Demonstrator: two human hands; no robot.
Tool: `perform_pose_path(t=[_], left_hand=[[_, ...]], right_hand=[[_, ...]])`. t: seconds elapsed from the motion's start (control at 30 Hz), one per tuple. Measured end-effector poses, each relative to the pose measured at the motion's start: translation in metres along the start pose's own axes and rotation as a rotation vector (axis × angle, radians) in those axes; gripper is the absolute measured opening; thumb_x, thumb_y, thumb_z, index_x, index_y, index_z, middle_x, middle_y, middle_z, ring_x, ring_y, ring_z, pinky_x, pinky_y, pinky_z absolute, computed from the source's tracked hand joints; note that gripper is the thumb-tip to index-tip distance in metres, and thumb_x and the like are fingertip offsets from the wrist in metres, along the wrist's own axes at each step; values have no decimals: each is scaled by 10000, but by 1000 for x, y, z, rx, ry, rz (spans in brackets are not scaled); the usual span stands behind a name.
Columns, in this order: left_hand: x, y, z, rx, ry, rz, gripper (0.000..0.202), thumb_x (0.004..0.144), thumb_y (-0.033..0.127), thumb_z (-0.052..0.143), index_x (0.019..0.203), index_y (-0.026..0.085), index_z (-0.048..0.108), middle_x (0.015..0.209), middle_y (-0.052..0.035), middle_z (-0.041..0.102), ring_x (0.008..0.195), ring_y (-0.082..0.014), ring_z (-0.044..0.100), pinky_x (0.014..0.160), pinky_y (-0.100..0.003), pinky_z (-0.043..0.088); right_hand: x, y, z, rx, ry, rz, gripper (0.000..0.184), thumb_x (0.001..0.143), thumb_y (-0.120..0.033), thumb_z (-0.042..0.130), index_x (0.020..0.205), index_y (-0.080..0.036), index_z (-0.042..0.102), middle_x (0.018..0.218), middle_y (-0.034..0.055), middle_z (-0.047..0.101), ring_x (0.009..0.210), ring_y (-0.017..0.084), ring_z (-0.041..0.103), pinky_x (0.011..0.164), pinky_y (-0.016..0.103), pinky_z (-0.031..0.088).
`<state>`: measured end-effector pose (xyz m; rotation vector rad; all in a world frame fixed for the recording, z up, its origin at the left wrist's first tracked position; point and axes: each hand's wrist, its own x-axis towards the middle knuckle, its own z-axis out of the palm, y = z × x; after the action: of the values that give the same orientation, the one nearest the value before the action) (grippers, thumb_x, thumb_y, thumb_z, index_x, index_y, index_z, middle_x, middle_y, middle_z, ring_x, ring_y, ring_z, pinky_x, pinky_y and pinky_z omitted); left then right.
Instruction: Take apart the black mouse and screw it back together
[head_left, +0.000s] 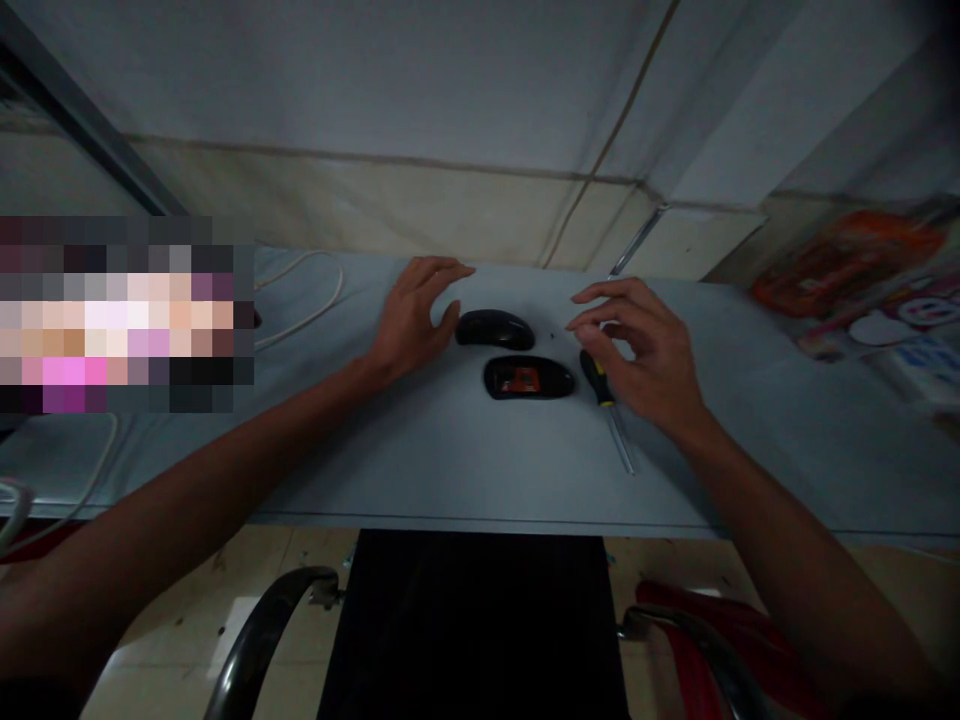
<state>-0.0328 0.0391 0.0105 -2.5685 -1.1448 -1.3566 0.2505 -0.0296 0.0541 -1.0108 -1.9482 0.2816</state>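
A glossy black curved piece, like a computer mouse's top shell [495, 329], rests on the grey-blue table. Just in front of it lies a black mouse base [555, 380] with an orange-red part showing inside. My left hand [420, 312] is open beside the shell's left end, its thumb close to it. My right hand [637, 345] hovers to the right of both pieces, fingers loosely curved and apart, with nothing visible in them. Partly under its thumb lies a screwdriver [598, 380] with a black and yellow handle, its shaft toward me. A tiny dark speck [553, 336] lies between the shell and my right hand.
The table [420, 450] runs along a tiled wall [360, 195]. White cable [341, 285] loops at the left, next to a blurred-out area. Orange packaging [847, 265] and other items sit at the far right. Chair armrests [259, 630] flank me below the table edge.
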Motion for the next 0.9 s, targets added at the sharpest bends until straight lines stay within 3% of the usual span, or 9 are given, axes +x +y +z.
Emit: perform_pose_path(t=[0.13, 0.2, 0.3, 0.47, 0.57, 0.63, 0.77, 0.9], left_hand=[[-2, -12, 2, 22, -295, 29, 693, 793, 170, 577, 1481, 205, 503, 1577, -119, 477, 1435, -313, 477, 1177, -567, 407], [-6, -8, 6, 34, -384, 25, 710, 814, 198, 587, 1514, 208, 463, 1610, -132, 434, 1442, -325, 479, 1157, -579, 421], [-13, 0, 13, 48, -437, 27, 635, 911, 302, 601, 1521, 207, 452, 1577, -156, 470, 1405, -328, 518, 1141, -575, 437], [-15, -7, 19, -12, -379, -81, 695, 940, 383, 664, 1539, 179, 377, 1359, -157, 629, 1257, -288, 596, 1091, -514, 487], [-12, -10, 18, -110, -253, -92, 675, 917, 388, 711, 1483, 158, 423, 1295, -142, 640, 1213, -267, 599, 1064, -466, 507], [-10, -4, 16, -178, -145, -61, 674, 911, 450, 729, 1446, 151, 449, 1313, -149, 620, 1215, -258, 595, 1053, -440, 513], [-11, 21, 11, -290, -58, 37, 695, 906, 566, 718, 1426, 189, 453, 1304, -135, 616, 1201, -233, 608, 1000, -392, 534], [-15, 38, 11, -339, -72, 110, 646, 909, 582, 707, 1388, 208, 487, 1256, -124, 633, 1160, -225, 615, 983, -396, 548]], right_hand=[[3, 2, -4, 112, 322, 66, 205, 950, -369, 672, 793, -245, 713, 977, 61, 660, 826, 180, 637, 493, 304, 458], [3, 4, -4, 131, 386, 102, 227, 941, -400, 681, 765, -259, 701, 959, 58, 647, 737, 167, 602, 443, 306, 409], [4, 5, -2, 131, 379, 133, 257, 936, -429, 679, 737, -265, 679, 938, 63, 640, 719, 173, 586, 432, 305, 405], [1, 1, 4, 138, 316, 83, 221, 930, -367, 693, 756, -230, 701, 921, 57, 640, 805, 179, 626, 469, 284, 453], [-2, -2, 4, 59, 254, 45, 158, 946, -339, 669, 830, -252, 733, 1018, 65, 649, 899, 197, 650, 580, 320, 551], [-2, -3, 3, -31, 174, -11, 121, 940, -341, 673, 1007, -283, 756, 1149, 80, 650, 1033, 235, 655, 716, 377, 608], [-3, -4, 2, -137, -74, -155, 511, 910, -375, 714, 1411, -359, 613, 1442, 107, 541, 1283, 302, 578, 1023, 524, 572], [-6, -2, 7, -128, -188, -225, 579, 908, -374, 728, 1464, -404, 565, 1474, 93, 536, 1315, 291, 566, 1051, 520, 554]])
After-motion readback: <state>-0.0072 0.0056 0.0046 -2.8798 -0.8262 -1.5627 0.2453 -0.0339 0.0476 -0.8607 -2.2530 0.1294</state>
